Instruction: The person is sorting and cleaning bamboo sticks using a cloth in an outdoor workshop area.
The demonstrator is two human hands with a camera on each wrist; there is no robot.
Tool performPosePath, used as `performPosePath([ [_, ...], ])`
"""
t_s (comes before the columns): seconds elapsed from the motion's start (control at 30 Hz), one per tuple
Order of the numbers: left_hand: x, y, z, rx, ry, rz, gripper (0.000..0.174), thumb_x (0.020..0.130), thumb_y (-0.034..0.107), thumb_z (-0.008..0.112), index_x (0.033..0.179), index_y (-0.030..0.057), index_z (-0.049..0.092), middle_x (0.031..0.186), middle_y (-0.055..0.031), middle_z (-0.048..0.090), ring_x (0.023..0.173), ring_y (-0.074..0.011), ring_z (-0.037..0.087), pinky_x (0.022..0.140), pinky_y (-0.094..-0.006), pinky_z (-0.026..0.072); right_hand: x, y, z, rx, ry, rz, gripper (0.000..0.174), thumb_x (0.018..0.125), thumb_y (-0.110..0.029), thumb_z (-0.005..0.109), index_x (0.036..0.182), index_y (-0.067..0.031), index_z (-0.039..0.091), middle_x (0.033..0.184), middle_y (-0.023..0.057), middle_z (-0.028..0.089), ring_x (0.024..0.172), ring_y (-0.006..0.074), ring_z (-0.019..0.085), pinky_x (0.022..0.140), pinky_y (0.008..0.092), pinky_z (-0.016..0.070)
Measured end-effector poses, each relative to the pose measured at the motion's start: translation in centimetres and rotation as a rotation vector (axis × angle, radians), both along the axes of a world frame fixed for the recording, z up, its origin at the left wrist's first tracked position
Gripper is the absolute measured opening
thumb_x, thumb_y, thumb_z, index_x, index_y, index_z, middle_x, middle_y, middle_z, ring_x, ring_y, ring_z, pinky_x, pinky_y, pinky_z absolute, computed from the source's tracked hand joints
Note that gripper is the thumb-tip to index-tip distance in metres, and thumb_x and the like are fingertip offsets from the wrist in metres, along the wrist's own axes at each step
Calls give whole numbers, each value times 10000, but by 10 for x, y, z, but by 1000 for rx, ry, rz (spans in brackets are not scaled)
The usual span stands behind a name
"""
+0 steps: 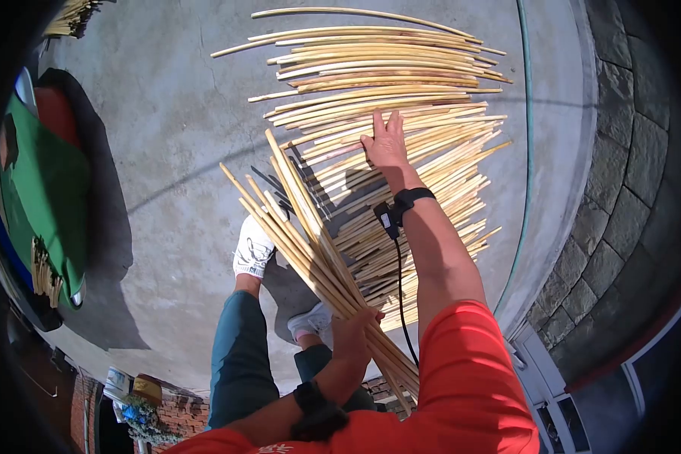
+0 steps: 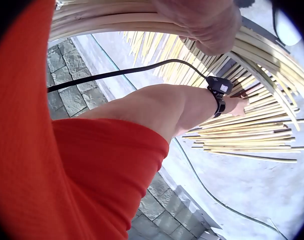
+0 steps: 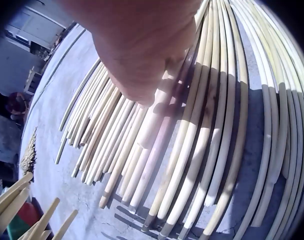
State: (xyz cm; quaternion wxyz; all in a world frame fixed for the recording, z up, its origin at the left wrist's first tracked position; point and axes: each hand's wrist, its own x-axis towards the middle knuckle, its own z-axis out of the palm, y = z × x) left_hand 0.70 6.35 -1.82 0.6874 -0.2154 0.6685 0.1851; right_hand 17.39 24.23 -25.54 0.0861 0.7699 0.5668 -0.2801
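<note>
My left hand (image 1: 352, 339) grips a thick bundle of long, pale, peeled wooden sticks (image 1: 304, 240), held slantwise in front of my legs. In the left wrist view the fingers (image 2: 209, 30) curl round that bundle. My right arm reaches out over a wide spread of similar sticks (image 1: 386, 57) lying side by side on the ground. Above them my right hand (image 1: 387, 144) has its fingers stretched forward and its thumb out to the side, right at the sticks. From the right wrist, the hand (image 3: 137, 55) overlaps several loose sticks (image 3: 189, 165); its fingertips are partly hidden.
Grey concrete ground (image 1: 174, 234) lies under the sticks. A green hose (image 1: 529, 151) runs along the right, before a stone-paved strip (image 1: 613, 144). At left stands a green-covered object (image 1: 45, 189). A black cable (image 1: 401, 295) hangs from the right wrist. My white shoe (image 1: 253, 248) is near the bundle.
</note>
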Motion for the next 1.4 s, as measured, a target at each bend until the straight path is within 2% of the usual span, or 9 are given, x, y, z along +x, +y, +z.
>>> performPosePath([
  [0.2,3,6,0,-22,-29,66,153,683,49,600,779,-67,572,686,-144,599,647,-228,605,613,-315,486,8,28,8,105,89,-159,565,813,-202,553,1314,-71,328,1347,271,241,1245,388,270,1017,394,279],
  [0.23,4,8,0,12,-38,92,154,684,45,601,785,-68,569,687,-141,599,648,-226,606,610,-313,487,12,19,10,217,74,-186,471,807,-167,547,1239,-40,406,1260,233,376,1163,356,385,954,393,352],
  [0.4,3,18,3,1,2,95,153,687,39,607,793,-61,563,684,-127,595,641,-217,606,586,-303,486,47,-86,16,97,58,-449,346,789,-124,553,1109,-15,478,1066,196,507,1038,343,475,876,395,402],
  [0.57,6,13,3,19,-1,14,136,686,45,609,772,-48,562,676,-122,592,619,-208,600,548,-291,479,48,-121,20,61,29,-306,445,776,-109,578,1190,-27,437,1150,208,463,1083,353,443,899,397,388],
  [0.7,6,8,-1,40,-2,60,141,683,41,607,783,-46,557,674,-121,590,610,-204,597,544,-288,478,28,-24,6,237,34,-27,601,774,-168,599,1302,-72,330,1323,294,260,1202,426,306,985,418,309],
  [0.8,4,14,-3,31,27,83,151,683,37,606,797,-45,549,669,-120,587,593,-203,590,558,-295,487,11,64,-7,282,-40,199,605,820,-286,540,1347,-119,295,1379,279,179,1271,396,217,1005,458,248],
  [0.93,2,19,-4,26,48,98,159,686,30,601,811,-48,540,671,-127,588,608,-213,598,588,-312,502,-25,125,-6,121,-85,188,621,846,-387,484,1381,-216,218,1416,227,133,1310,377,140,1015,547,175],
  [1.17,0,22,-1,10,14,94,151,682,27,603,801,-45,545,674,-124,590,633,-215,606,576,-308,495,-27,34,-8,110,-188,336,613,852,-413,469,1381,-230,219,1433,209,82,1322,379,77,992,615,125],
  [1.4,2,18,2,-16,-7,75,139,676,23,602,785,-44,549,675,-119,588,648,-221,609,594,-306,491,-13,-31,-3,137,-5,252,604,821,-322,548,1354,-184,300,1407,250,140,1307,406,125,1038,512,154],
])
